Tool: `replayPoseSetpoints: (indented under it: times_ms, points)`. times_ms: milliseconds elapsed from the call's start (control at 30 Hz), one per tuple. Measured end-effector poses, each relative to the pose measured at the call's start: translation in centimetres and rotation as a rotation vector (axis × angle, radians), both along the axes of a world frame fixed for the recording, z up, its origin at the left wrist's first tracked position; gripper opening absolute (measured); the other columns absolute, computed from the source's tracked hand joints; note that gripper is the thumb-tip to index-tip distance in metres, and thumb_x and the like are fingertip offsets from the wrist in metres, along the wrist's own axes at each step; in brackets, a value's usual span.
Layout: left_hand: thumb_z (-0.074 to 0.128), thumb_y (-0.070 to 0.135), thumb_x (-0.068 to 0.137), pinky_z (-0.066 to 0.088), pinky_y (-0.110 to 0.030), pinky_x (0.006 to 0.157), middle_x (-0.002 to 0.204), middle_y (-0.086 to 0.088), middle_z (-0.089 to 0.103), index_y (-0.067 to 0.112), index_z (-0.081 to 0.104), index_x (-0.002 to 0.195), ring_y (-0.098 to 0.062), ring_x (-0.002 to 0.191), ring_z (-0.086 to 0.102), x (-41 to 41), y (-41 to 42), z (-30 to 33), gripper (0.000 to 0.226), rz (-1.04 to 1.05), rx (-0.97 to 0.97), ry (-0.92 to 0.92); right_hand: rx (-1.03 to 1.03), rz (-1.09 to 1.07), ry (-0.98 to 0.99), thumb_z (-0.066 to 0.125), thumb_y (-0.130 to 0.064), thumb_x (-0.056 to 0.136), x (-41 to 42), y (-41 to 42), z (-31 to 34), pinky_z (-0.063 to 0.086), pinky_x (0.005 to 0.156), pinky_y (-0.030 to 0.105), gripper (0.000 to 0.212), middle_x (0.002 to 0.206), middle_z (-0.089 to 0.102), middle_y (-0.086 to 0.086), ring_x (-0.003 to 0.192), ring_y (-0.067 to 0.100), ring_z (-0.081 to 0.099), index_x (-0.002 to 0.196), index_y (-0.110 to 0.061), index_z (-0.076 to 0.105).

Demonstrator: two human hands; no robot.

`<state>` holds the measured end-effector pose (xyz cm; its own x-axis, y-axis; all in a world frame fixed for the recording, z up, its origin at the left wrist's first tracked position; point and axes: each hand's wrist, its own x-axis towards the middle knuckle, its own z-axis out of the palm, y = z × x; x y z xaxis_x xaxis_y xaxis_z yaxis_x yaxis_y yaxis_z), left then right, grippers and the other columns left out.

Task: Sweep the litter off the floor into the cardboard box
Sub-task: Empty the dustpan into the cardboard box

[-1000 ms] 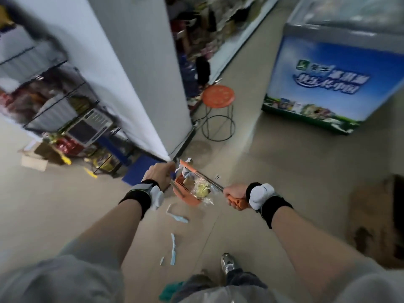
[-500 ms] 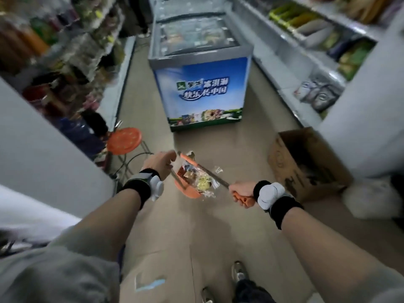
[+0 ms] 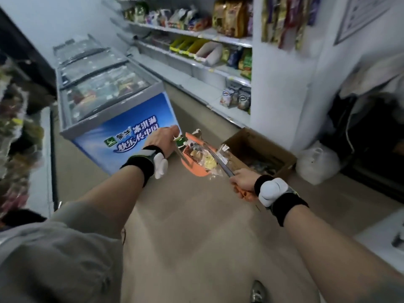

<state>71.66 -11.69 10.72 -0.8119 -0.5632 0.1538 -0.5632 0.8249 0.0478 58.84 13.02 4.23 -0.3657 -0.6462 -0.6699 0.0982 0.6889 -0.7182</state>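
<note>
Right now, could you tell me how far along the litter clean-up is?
Done: wrappers already sit in the orange dustpan. In hand: the right hand grips its long handle, the left hand a second metal handle, beside the cardboard box. Left: tipping the load in.

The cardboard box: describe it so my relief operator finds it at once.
Start at the blue-fronted chest freezer and look right to the white shelving pillar. At its foot stands the cardboard box, open-topped and brown, beside a white plastic bag; it is the only brown container on the floor.
</note>
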Motion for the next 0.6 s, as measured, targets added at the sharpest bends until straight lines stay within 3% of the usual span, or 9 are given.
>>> replayPoseSetpoints:
  times_ms: [167,267,367,467,600]
  points:
    - [0.050,0.010,0.083,0.048,-0.040,0.066,0.096,-0.007,0.068,0.024,0.052,0.097,-0.035,0.080,0.061,-11.2,0.0,2.0,0.020,-0.165,-0.094,-0.034,-0.078,-0.175,-0.028,0.045,-0.022,0.097,-6.1,0.4,-0.9,0.033,0.036,0.014,0.022,0.062,0.047,0.006,0.027,0.011,0.040,0.113,-0.015,0.058]
    - [0.049,0.011,0.083,0.044,-0.039,0.066,0.094,-0.011,0.067,0.024,0.051,0.098,-0.038,0.082,0.062,-15.8,0.2,2.5,0.020,-0.219,-0.126,-0.060,-0.117,-0.216,-0.002,0.043,-0.025,0.098,-8.1,0.8,-1.1,0.035,0.039,0.017,0.013,0.063,0.045,0.006,0.032,0.013,0.039,0.093,-0.024,0.055]
    - [0.049,0.010,0.082,0.042,-0.040,0.066,0.094,-0.012,0.066,0.022,0.049,0.097,-0.040,0.083,0.062,-19.8,0.2,2.0,0.019,-0.266,-0.159,-0.080,-0.079,-0.213,0.075,0.041,-0.024,0.099,-10.0,0.9,-1.4,0.033,0.036,0.016,0.024,0.061,0.043,0.007,0.030,0.015,0.038,0.076,-0.019,0.045]
    - [0.049,0.008,0.082,0.045,-0.043,0.068,0.099,-0.009,0.064,0.024,0.045,0.097,-0.039,0.085,0.061,-23.4,0.1,0.5,0.022,-0.345,-0.183,-0.126,-0.013,-0.244,0.091,0.041,-0.016,0.097,-12.0,0.8,-2.2,0.034,0.040,0.020,0.019,0.066,0.046,0.009,0.043,0.018,0.041,0.079,-0.015,0.047]
    - [0.051,0.007,0.086,0.045,-0.044,0.070,0.108,-0.007,0.062,0.027,0.042,0.110,-0.038,0.091,0.062,-27.0,0.2,-2.3,0.032,-0.497,-0.248,-0.242,0.011,-0.373,0.035,0.043,-0.023,0.098,-13.7,1.2,-3.8,0.035,0.039,0.016,0.013,0.066,0.044,0.009,0.047,0.020,0.043,0.089,-0.016,0.049]
